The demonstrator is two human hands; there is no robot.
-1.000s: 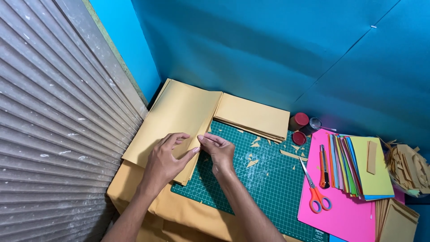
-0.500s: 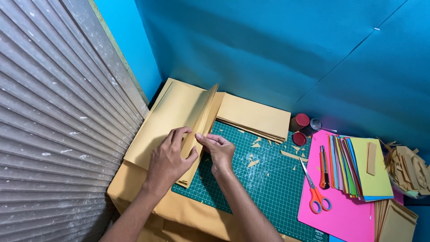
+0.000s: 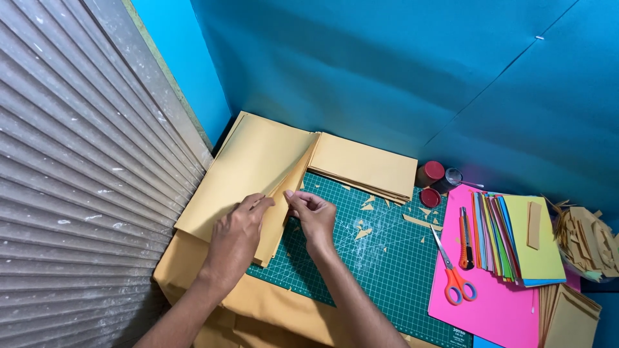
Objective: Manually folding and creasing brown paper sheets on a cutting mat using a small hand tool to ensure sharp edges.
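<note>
I see my left hand lying flat on a stack of tan paper sheets at centre left of the frame, fingers together and stretched toward the stack's right edge. My right hand sits just beside it at centre, thumb and fingertips pinched on the edge of the top sheet, which is lifted slightly so a narrow fold stands up along that edge. I cannot make out how many sheets are in the pinch, since the fingers cover that spot. The stack partly overlaps a green cutting mat, with small tan scraps scattered over it. A second tan stack lies above the mat, its near edge fanned. More tan paper under the mat is cut off at the bottom edge. At right, orange-handled scissors and a small knife rest on a pink sheet, beside a fan of coloured paper. Red-lidded jars stand at the mat's upper right corner. A pile of cut pieces at far right is too jumbled to read
</note>
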